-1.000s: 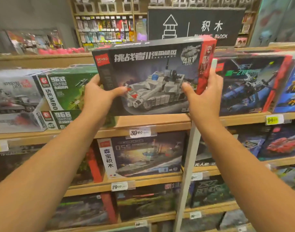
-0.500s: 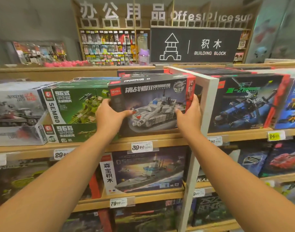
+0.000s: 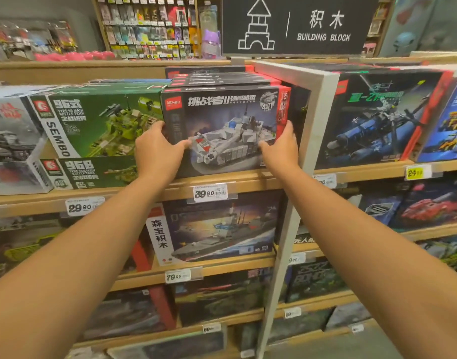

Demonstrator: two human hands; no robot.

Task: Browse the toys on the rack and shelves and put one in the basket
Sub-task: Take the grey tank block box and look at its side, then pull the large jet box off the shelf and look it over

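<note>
Wooden shelving (image 3: 144, 193) runs in tiers across the view, split by a pale upright divider (image 3: 310, 130) and stocked with boxed building-block sets. On the top tier, directly left of that divider, the grey tank box (image 3: 227, 125) stands upright at the front of a row of similar boxes, its base apparently on the shelf board, though the contact line is partly hidden by the hands. A green tank box (image 3: 100, 120) stands just beside it on the left. The left hand (image 3: 157, 154) grips the box's lower left edge, thumb across the front face; the right hand (image 3: 281, 146) grips the lower right edge likewise. Judgement: printed cardboard, stiff at edges and corners, panels liable to dent under pressure, contents probably loose and fairly light, surface somewhat slick. Hold by opposite side edges, as now. No basket is in view.
</note>
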